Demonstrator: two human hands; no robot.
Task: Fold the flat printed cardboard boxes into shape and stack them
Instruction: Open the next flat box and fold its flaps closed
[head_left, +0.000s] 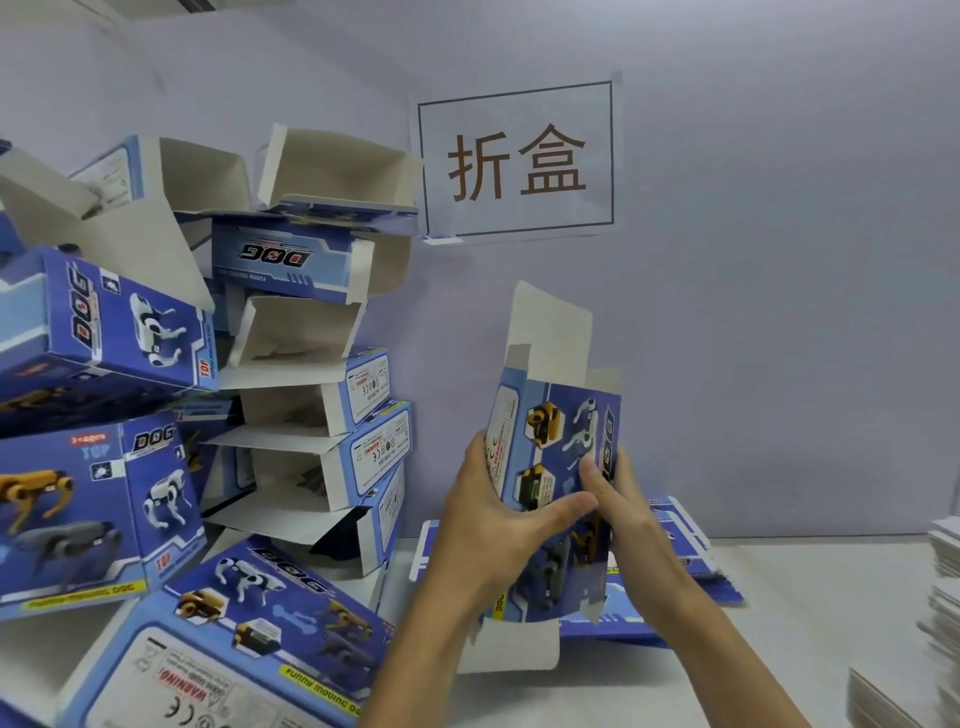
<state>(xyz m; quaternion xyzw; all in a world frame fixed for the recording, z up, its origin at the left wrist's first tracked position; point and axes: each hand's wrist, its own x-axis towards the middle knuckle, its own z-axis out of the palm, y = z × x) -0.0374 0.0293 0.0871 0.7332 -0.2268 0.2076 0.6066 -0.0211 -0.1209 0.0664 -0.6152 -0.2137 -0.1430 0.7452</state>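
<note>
Blue box (553, 467) — upright, flaps open

Glossy blue-printed cardboard box (558, 467) with matt white inside, paper sign (517, 161), smooth matt wall (779, 260).

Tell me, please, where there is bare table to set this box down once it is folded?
Bare table lies front right, between the flat boxes under the held box and the white stacks at the right edge. The left is crowded: the pile of folded boxes fills it up to the wall.

White table (810, 639) carries folded boxes (249, 629) (left) and flat boxes (691, 566).
</note>
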